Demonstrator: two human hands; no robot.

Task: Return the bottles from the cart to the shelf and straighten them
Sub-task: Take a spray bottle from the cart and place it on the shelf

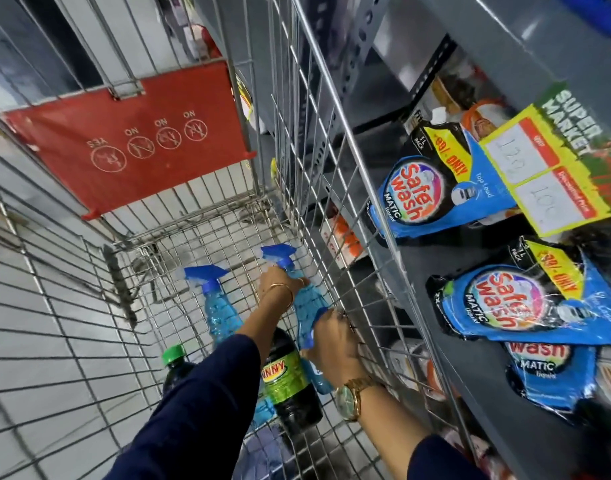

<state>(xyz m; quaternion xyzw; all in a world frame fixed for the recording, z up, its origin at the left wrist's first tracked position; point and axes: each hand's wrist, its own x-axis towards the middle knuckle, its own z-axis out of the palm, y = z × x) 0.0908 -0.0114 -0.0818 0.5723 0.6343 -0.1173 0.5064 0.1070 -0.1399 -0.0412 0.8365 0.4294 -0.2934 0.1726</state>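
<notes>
Down in the wire cart (179, 244), both hands are on one blue spray bottle (309, 303) that lies near the cart's right wall. The left hand (279, 289), with thin bangles at the wrist, is wrapped round the bottle's neck just below the blue trigger head, fingers pressed together on it. The right hand (335, 344), with a gold watch (349, 398) on its wrist, is curled over the bottle's lower body, gripping it. A second blue spray bottle (217, 303) lies just left of the left forearm, its trigger head pointing to the far end of the cart. A dark soda bottle with a green label (290, 382) lies between the two arms, and another dark bottle with a green cap (175, 362) sits at the left sleeve. Beyond the cart's right wall stands the grey shelf (477, 358), carrying blue Safe Wash pouches (432, 195) and a yellow price tag (546, 168)
</notes>
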